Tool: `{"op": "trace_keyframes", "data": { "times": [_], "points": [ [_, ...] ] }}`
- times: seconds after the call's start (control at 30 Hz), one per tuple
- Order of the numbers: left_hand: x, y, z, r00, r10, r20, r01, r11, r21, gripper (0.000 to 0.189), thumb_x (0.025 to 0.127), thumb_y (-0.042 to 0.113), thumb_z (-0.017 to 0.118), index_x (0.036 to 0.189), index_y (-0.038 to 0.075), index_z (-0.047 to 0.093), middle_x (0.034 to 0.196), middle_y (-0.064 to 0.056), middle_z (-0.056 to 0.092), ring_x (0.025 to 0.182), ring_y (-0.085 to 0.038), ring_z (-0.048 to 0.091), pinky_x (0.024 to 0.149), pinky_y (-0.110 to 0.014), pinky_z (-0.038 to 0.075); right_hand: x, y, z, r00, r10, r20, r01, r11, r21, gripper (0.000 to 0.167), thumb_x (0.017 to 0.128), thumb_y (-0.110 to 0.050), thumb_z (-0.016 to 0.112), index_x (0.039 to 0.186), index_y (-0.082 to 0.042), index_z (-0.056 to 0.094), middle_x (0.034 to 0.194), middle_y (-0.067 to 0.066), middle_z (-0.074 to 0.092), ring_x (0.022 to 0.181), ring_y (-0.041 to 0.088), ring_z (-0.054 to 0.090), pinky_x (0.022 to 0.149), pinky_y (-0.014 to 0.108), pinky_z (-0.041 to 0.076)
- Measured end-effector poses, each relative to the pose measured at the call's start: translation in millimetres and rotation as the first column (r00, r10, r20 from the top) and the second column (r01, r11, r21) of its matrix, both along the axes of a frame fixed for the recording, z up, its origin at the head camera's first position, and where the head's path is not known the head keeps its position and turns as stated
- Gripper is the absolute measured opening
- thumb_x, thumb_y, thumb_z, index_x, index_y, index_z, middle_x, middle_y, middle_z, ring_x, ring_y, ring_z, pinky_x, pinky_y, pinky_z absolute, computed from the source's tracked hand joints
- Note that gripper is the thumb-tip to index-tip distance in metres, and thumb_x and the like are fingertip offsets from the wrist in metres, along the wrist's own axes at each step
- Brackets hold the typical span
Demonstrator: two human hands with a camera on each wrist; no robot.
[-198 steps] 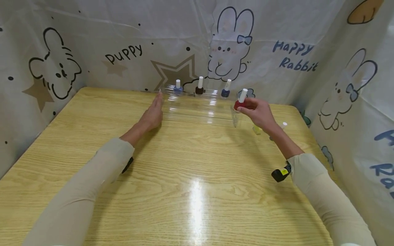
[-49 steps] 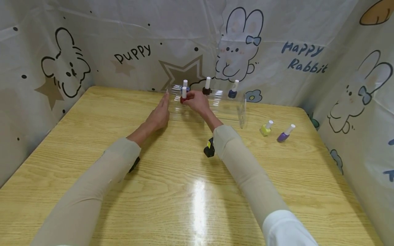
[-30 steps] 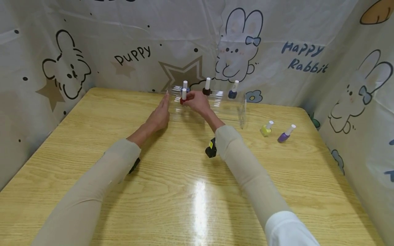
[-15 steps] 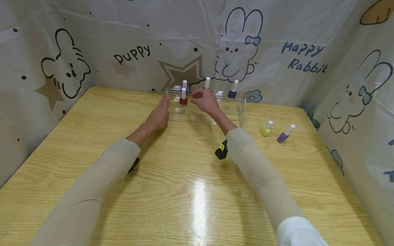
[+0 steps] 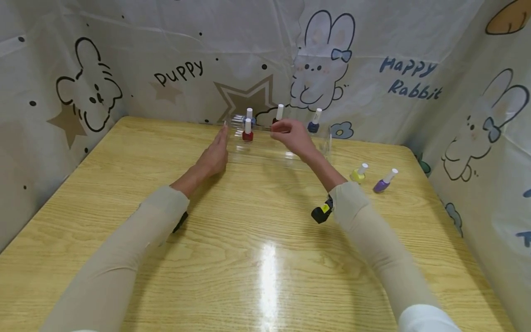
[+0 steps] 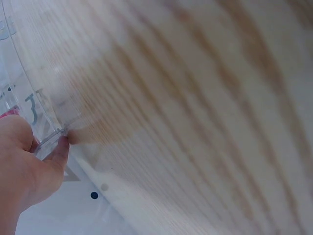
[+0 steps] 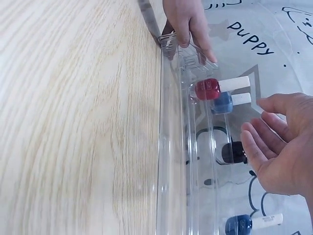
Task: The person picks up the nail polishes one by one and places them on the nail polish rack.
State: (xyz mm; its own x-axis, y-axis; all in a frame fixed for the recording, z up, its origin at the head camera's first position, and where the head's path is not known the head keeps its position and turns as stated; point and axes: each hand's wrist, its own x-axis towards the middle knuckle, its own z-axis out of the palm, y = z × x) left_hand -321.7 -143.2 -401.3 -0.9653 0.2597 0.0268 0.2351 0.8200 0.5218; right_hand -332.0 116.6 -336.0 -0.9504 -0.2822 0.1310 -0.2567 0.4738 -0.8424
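Note:
A clear stepped display rack stands near the back of the table. My left hand grips its left end; in the left wrist view, thumb and fingers pinch the clear panel's edge. A red nail polish bottle with a white cap stands upright on a step in front of the light blue bottle. My right hand hovers over the rack, fingers loosely curved around nothing. It partly hides the dark, nearly black bottle on the top step. A navy bottle stands farther right.
Right of the rack, a yellow nail polish bottle and a purple one rest on the wooden table. A printed curtain hangs close behind the rack and along both sides.
The right hand carried the red bottle from the rack's right end to its left, let go of it there, and has since drawn back rightward. The left hand keeps its place on the rack.

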Motion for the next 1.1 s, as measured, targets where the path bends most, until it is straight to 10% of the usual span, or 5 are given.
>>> {"op": "trace_keyframes", "data": {
  "times": [0.9,1.1],
  "points": [
    [-1.8,0.3,-0.6,1.000,0.017,0.020,-0.018,1.000,0.014,0.072,0.104,0.002,0.029,0.157,0.010,-0.019,0.166,-0.016,-0.007,0.141,-0.042,0.029,0.089,-0.049,0.047,63.4,125,6.5,0.975,-0.187,-0.124,0.190,0.982,0.017,0.038,0.099,-0.022,0.066,0.129,0.001,0.063,0.125,0.019,0.064,0.115,0.029,0.060,0.097,0.038,0.048],
    [0.2,2.3,0.7,0.998,0.034,0.045,-0.036,0.999,0.038,0.074,0.104,0.003,0.029,0.157,0.015,-0.021,0.166,-0.012,-0.009,0.091,-0.042,0.058,0.065,-0.043,0.048,78.0,152,3.2,0.960,-0.244,-0.140,0.244,0.970,-0.019,0.041,0.098,-0.021,0.067,0.132,0.001,0.062,0.127,0.019,0.063,0.111,0.017,0.062,0.094,0.027,0.050]
  ]
}}
